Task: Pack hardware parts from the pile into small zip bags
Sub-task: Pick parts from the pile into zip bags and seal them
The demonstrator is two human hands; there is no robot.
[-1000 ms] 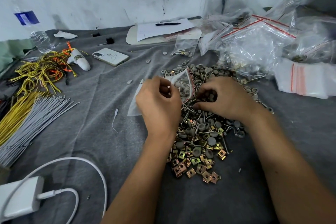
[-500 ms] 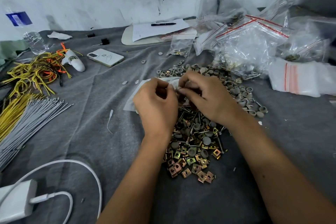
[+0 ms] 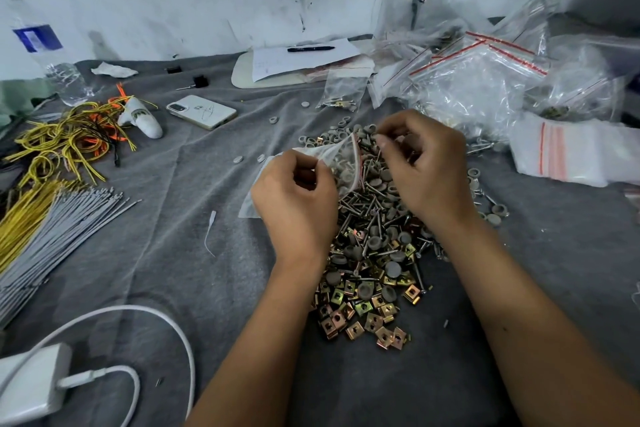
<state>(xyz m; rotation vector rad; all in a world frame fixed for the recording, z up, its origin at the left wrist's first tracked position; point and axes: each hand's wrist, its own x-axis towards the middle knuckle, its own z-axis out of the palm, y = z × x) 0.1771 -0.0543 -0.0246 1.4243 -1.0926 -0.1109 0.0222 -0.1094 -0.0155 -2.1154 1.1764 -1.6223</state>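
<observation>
A small zip bag is being held over the far edge of the pile by the left hand, whose thumb and curled fingers are pinching the plastic near its red-striped mouth; grey caps are being seen through the clear film, so this bag is judged to be partly filled already. The right hand is being kept just beside the bag's mouth with its fingers curled in; some small part is probably being pinched at the fingertips, though what it is cannot be told. Much is being left undone: a broad heap of screws, grey caps and brass-coloured square clips is lying on the grey cloth between the forearms. Toward the far right, many filled bags are being stacked against the wall, and a bundle of unused bags is lying near them, so the work is being judged well begun but far from finished.
</observation>
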